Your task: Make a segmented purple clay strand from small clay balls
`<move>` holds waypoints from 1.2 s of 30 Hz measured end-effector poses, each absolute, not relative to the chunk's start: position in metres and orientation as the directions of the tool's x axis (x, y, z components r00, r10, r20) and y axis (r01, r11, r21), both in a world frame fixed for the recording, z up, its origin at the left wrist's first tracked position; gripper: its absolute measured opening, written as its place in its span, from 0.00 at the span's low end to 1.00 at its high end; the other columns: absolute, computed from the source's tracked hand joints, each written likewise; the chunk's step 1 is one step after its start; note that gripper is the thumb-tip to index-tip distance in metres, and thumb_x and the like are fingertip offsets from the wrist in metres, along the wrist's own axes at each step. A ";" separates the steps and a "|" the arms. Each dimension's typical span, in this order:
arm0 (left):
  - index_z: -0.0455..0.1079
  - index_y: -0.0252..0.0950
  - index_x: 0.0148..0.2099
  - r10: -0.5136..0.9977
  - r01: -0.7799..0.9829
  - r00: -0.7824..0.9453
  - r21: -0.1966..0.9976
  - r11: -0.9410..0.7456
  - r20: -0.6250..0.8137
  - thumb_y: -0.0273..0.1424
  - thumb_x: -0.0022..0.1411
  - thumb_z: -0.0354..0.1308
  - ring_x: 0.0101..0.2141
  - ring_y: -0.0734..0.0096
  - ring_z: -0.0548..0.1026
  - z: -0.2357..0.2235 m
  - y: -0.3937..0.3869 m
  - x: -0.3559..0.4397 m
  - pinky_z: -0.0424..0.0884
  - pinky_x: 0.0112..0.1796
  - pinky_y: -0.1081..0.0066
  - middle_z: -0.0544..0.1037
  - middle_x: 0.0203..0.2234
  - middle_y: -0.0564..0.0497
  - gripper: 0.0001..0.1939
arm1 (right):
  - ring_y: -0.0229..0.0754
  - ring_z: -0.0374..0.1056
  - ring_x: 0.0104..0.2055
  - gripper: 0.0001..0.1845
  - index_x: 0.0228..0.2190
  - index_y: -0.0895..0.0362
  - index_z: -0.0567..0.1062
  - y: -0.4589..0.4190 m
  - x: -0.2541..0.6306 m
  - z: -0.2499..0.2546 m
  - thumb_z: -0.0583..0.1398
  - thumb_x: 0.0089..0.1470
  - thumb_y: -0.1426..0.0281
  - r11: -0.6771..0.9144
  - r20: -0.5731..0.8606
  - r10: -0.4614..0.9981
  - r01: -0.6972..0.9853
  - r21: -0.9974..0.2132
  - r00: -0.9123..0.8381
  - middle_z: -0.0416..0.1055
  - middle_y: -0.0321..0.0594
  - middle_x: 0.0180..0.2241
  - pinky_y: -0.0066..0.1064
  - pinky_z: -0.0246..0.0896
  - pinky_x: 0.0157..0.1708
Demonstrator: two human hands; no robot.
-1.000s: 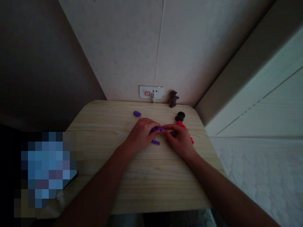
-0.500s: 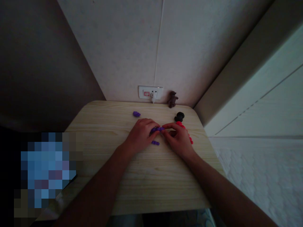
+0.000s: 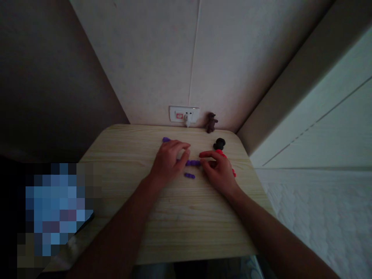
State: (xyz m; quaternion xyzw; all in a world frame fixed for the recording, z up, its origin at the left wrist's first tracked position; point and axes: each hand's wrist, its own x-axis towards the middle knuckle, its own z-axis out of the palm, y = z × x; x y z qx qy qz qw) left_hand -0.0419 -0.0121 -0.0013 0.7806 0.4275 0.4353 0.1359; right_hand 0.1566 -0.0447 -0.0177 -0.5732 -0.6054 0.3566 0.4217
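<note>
I have the longer purple strip (image 3: 193, 162) lying on the worktop (image 3: 174, 224) between both hands. My left hand (image 3: 168, 159) is loosely curled over its left end, thumb and fingers parted, gripping nothing that I can see. My right hand (image 3: 218, 170) has thumb and fingertips nearly together at the other end; I can't tell whether they pinch it. A shorter purple strip (image 3: 190, 175) lies just nearer me.

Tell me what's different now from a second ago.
The left hand has shifted left and opened its pinch, seemingly letting go, baring more of the long purple strip and partly hiding the purple lump beyond. The right hand stays at the strip's right end; the short purple piece, black piece and brown figure are unmoved.
</note>
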 end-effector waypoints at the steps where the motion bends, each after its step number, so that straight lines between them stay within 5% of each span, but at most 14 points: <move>1: 0.78 0.35 0.45 0.799 0.508 0.132 0.652 -0.563 0.587 0.33 0.69 0.54 0.44 0.61 0.80 0.000 -0.011 -0.044 0.72 0.50 0.60 0.83 0.40 0.46 0.13 | 0.38 0.67 0.21 0.13 0.42 0.55 0.78 -0.046 0.157 -0.017 0.62 0.58 0.62 0.105 0.123 0.992 0.390 -0.915 0.023 0.75 0.36 0.26 0.29 0.58 0.20; 6: 0.76 0.35 0.40 0.771 0.185 -0.459 0.896 -0.404 0.442 0.32 0.65 0.52 0.37 0.68 0.78 -0.004 0.004 -0.061 0.71 0.42 0.69 0.81 0.34 0.50 0.12 | 0.36 0.64 0.21 0.12 0.42 0.55 0.79 -0.054 0.159 -0.009 0.61 0.61 0.62 0.252 0.320 0.946 0.490 -0.835 0.059 0.72 0.34 0.23 0.29 0.58 0.22; 14: 0.71 0.37 0.39 0.719 -0.055 -0.676 0.961 -0.270 0.163 0.32 0.57 0.53 0.33 0.72 0.73 -0.025 0.023 -0.074 0.65 0.32 0.74 0.77 0.36 0.50 0.09 | 0.45 0.76 0.37 0.17 0.46 0.59 0.81 -0.007 0.122 0.030 0.65 0.59 0.62 0.361 0.293 0.931 0.678 -0.640 -0.219 0.82 0.47 0.39 0.36 0.70 0.39; 19: 0.71 0.37 0.40 0.744 -0.056 -0.649 0.966 -0.254 0.158 0.31 0.58 0.53 0.34 0.71 0.73 -0.029 0.024 -0.075 0.68 0.32 0.73 0.77 0.36 0.50 0.09 | 0.50 0.77 0.45 0.25 0.51 0.62 0.79 0.046 0.068 0.034 0.68 0.57 0.61 0.390 0.132 0.915 0.758 -0.522 -0.380 0.82 0.54 0.46 0.37 0.69 0.46; 23: 0.71 0.38 0.41 0.762 0.005 -0.625 0.977 -0.211 0.168 0.31 0.59 0.53 0.36 0.69 0.75 -0.032 0.024 -0.077 0.70 0.34 0.72 0.77 0.38 0.49 0.09 | 0.53 0.77 0.46 0.09 0.38 0.61 0.84 0.060 0.053 0.027 0.66 0.58 0.69 0.404 0.096 0.905 0.765 -0.501 -0.415 0.83 0.54 0.42 0.38 0.66 0.48; 27: 0.73 0.38 0.42 0.791 0.116 -0.565 0.972 -0.204 0.234 0.30 0.59 0.57 0.40 0.66 0.76 -0.025 0.021 -0.075 0.73 0.41 0.68 0.79 0.40 0.48 0.08 | 0.46 0.77 0.45 0.12 0.45 0.58 0.81 0.052 0.075 0.023 0.59 0.64 0.70 0.414 0.169 0.903 0.698 -0.584 -0.395 0.82 0.49 0.44 0.35 0.67 0.48; 31: 0.76 0.37 0.50 0.904 0.132 -0.266 0.941 -0.311 0.336 0.36 0.63 0.60 0.41 0.65 0.78 -0.009 0.007 -0.064 0.76 0.41 0.67 0.81 0.45 0.45 0.15 | 0.41 0.75 0.36 0.14 0.42 0.57 0.79 0.029 0.106 0.019 0.60 0.63 0.59 0.154 0.092 0.939 0.165 -0.974 -0.333 0.80 0.42 0.37 0.34 0.71 0.40; 33: 0.77 0.38 0.54 0.921 0.089 -0.031 0.919 -0.383 0.387 0.36 0.62 0.63 0.41 0.66 0.79 -0.003 -0.001 -0.056 0.78 0.41 0.68 0.80 0.48 0.44 0.19 | 0.38 0.73 0.32 0.16 0.37 0.55 0.79 0.015 0.117 0.018 0.65 0.58 0.55 0.018 0.054 0.939 -0.107 -0.994 -0.340 0.79 0.39 0.33 0.32 0.70 0.37; 36: 0.78 0.38 0.54 0.896 0.026 0.169 0.906 -0.421 0.412 0.35 0.60 0.65 0.41 0.66 0.81 0.002 -0.010 -0.046 0.80 0.43 0.67 0.79 0.49 0.43 0.19 | 0.35 0.70 0.28 0.18 0.36 0.55 0.79 -0.003 0.126 0.016 0.70 0.52 0.54 -0.007 0.066 0.953 -0.240 -0.971 -0.294 0.77 0.36 0.30 0.28 0.68 0.32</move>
